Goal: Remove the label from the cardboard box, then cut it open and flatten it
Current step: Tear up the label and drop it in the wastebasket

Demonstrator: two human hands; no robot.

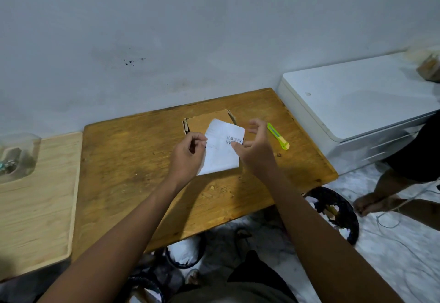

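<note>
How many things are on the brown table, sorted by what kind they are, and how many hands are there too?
Cardboard box: 1
White label with a barcode, held in both hands over the box: 1
Yellow-green cutter: 1
Hands, left hand and right hand: 2
Total: 5

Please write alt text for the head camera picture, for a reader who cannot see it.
Two hands hold a white label above a cardboard box on a wooden table: the left hand pinches its left edge, the right hand its right. A yellow-green cutter lies to the right.
</note>
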